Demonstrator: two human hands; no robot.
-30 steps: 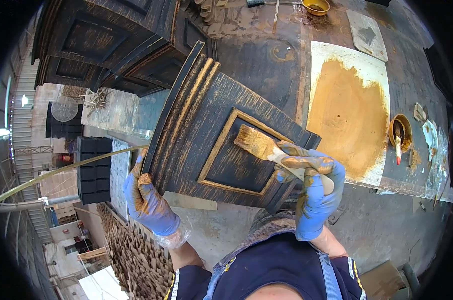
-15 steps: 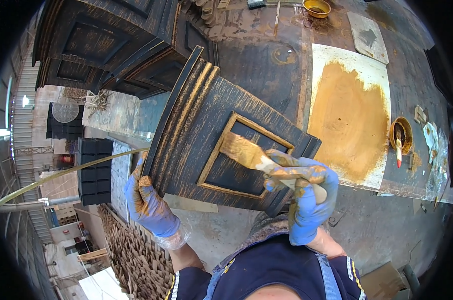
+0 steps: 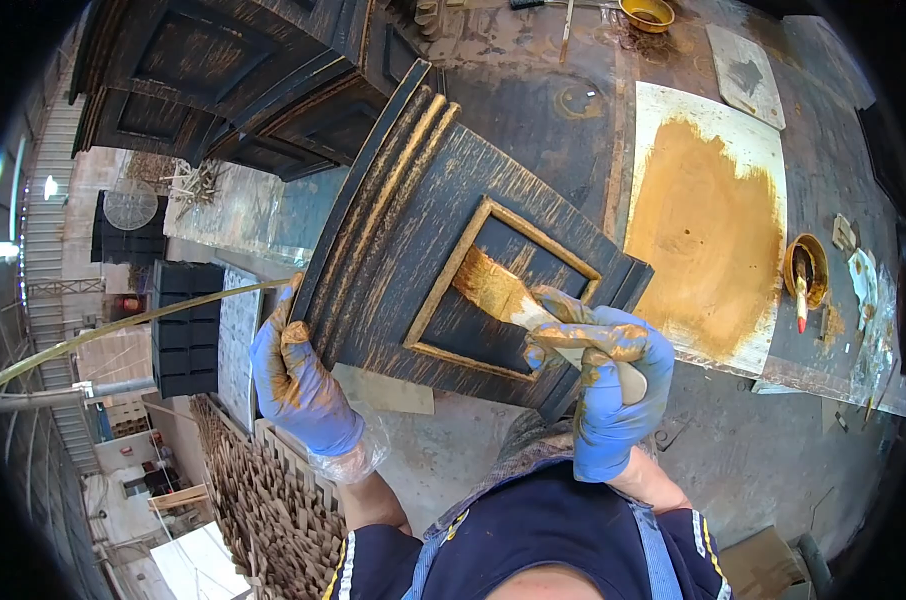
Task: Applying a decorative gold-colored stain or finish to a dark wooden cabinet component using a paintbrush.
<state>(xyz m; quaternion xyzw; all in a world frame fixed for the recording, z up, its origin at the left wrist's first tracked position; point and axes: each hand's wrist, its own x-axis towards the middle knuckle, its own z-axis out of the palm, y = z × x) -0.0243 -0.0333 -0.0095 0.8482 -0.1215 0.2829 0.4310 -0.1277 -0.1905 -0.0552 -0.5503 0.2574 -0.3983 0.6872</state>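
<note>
A dark distressed wooden cabinet piece point(image 3: 413, 320) stands tilted before me, with gold-brushed mouldings and a recessed panel point(image 3: 463, 326) framed in tan. My left hand point(image 3: 303, 385), in a paint-stained blue glove, grips the moulded left edge. My right hand point(image 3: 618, 385), also gloved in stained blue, holds a wide paintbrush point(image 3: 488, 285) whose tan-loaded bristles lie on the upper-left part of the recessed panel. Light tan streaks show on the dark panel beside the bristles.
More dark cabinet pieces point(image 3: 198, 60) stand upper left. The workbench point(image 3: 533, 120) holds a paint-smeared white board point(image 3: 703, 230), a pot with a brush point(image 3: 816, 272), a yellow bowl point(image 3: 645, 15) and crumpled plastic point(image 3: 878, 330). Wood offcuts point(image 3: 253, 495) are piled lower left; a thin pole point(image 3: 123, 325) crosses the left.
The brush and my right hand have shifted over the panel, and tan streaks now show inside it. The piece sits slightly higher and further right in the picture; my left hand still grips it.
</note>
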